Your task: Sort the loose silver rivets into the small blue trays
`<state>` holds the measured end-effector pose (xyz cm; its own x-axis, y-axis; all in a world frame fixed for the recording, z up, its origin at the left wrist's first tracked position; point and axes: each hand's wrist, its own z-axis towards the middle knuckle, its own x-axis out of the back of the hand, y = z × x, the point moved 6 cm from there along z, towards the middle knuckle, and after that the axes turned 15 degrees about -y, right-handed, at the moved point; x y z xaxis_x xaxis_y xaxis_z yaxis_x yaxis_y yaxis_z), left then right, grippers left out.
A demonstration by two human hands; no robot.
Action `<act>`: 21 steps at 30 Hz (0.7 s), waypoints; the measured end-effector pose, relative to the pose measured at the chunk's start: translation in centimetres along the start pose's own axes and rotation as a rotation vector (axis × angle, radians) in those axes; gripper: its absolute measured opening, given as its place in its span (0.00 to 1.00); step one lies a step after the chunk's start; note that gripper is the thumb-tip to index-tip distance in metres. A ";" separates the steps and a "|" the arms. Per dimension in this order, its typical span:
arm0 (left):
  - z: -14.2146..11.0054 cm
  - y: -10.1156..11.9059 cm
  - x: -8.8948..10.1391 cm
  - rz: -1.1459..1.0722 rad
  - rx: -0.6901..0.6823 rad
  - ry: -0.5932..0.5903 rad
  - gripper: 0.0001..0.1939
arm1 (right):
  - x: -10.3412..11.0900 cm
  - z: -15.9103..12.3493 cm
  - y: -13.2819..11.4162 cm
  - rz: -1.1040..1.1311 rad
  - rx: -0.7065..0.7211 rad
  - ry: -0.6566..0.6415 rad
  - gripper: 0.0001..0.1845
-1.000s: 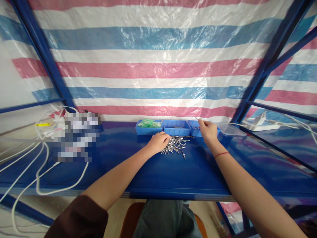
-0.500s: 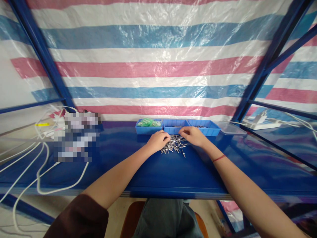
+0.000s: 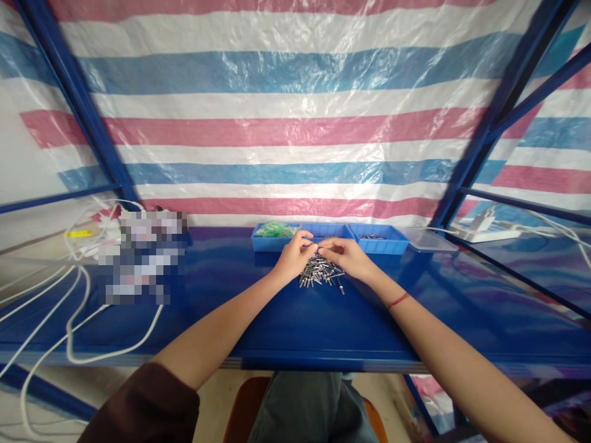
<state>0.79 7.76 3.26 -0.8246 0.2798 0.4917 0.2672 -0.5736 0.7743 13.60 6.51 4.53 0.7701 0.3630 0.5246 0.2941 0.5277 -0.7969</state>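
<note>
A loose heap of small silvery metal pins, which look like blind rivets (image 3: 318, 272), lies on the blue tabletop (image 3: 295, 326). Over the heap's far side, my left hand (image 3: 295, 255) is pinched, thumb and index finger together. My right hand (image 3: 351, 257) meets it from the right with its fingers pinched too, the fingertips of both almost touching. Whatever sits between them is too small to make out. Just behind the hands stand the middle blue bin (image 3: 340, 231), partly covered by them, and the right blue bin (image 3: 385, 241), both with some metal pins inside.
The left blue bin (image 3: 268, 245) holds green-and-white plastic packets (image 3: 277, 230). A clear plastic lid (image 3: 431, 240) lies right of the bins, near a white power strip (image 3: 487, 231). White cables (image 3: 87, 307) and a blurred-out patch (image 3: 141, 258) take up the left side.
My right hand came from above the right bin, where it held a thin metal pin, down and left to the heap. My left hand rose slightly from the heap to meet it.
</note>
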 end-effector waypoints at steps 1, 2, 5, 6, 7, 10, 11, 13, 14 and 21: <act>0.0 0.0 -0.1 -0.046 0.001 -0.002 0.12 | 0.0 0.0 -0.1 0.040 -0.005 0.001 0.18; 0.0 0.1 -0.2 -0.086 0.001 -0.009 0.12 | -0.1 -0.1 -0.2 0.071 -0.012 0.004 0.18; 0.1 0.1 -0.5 -0.185 0.012 -0.049 0.12 | 0.0 -0.2 -0.7 0.114 -0.030 0.015 0.17; 0.1 0.0 -0.6 -0.213 0.018 -0.064 0.12 | 0.0 -0.3 -0.8 0.123 -0.031 0.013 0.17; 0.1 0.0 -0.6 -0.239 0.022 -0.076 0.12 | -0.1 -0.3 -1.0 0.132 -0.029 0.011 0.17; 0.1 -0.2 -0.7 -0.293 0.028 -0.101 0.12 | -0.1 -0.4 -1.2 0.158 -0.011 0.002 0.15; 0.2 -0.2 -0.7 -0.302 0.032 -0.109 0.12 | -0.2 -0.5 -1.3 0.166 -0.003 0.000 0.14; 0.2 -0.3 -0.9 -0.296 0.045 -0.132 0.12 | -0.2 -0.4 -1.2 0.171 0.007 -0.006 0.13; 0.3 -0.4 -1.0 -0.281 0.052 -0.146 0.12 | -0.2 -0.4 -1.1 0.167 0.010 -0.006 0.13; 0.3 0.1 -1.4 -0.026 0.017 -0.187 0.10 | 0.8 -0.3 -0.6 0.044 0.077 0.102 0.13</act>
<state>2.10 7.52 2.81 -0.7248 0.4332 0.5357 0.2565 -0.5520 0.7934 14.19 6.27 5.40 0.8361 0.3095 0.4529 0.2169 0.5718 -0.7912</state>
